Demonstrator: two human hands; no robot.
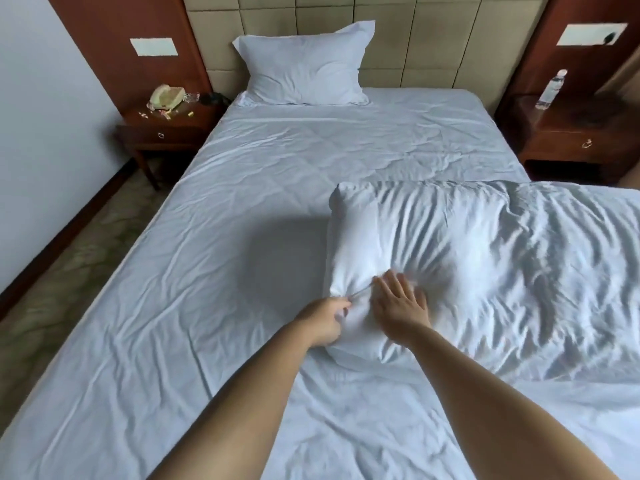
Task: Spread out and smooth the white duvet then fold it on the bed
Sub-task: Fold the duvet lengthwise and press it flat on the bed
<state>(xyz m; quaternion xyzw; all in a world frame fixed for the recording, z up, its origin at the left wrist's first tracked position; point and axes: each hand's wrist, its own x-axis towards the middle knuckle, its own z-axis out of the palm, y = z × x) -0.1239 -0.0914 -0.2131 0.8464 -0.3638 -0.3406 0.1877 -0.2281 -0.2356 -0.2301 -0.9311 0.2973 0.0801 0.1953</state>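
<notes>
My left hand (327,318) has its fingers curled in and pinching a tuck of cloth at the near corner of the puffy, crumpled white duvet (485,265), while my right hand (398,301) lies flat on top just beside it, fingers straight and spread, pressing the filling down. The duvet is bunched in a thick heap that runs away to the right of my right hand, sitting on the wide bed with its creased pale sheet (173,306); the sheet to the left of my left hand lies bare. Far ahead of both hands a plump white pillow (304,69) leans on the padded beige headboard (433,36).

This thing reads as light and very soft, all loft and no stiffness. It will sag and slump wherever I let go, and the smooth cover may slip through a loose pinch. I judge the corners and the edge seam to be the places to take hold, one corner in each hand, so I can draw it out leftward across the bed before smoothing. Spreading has barely begun.
</notes>
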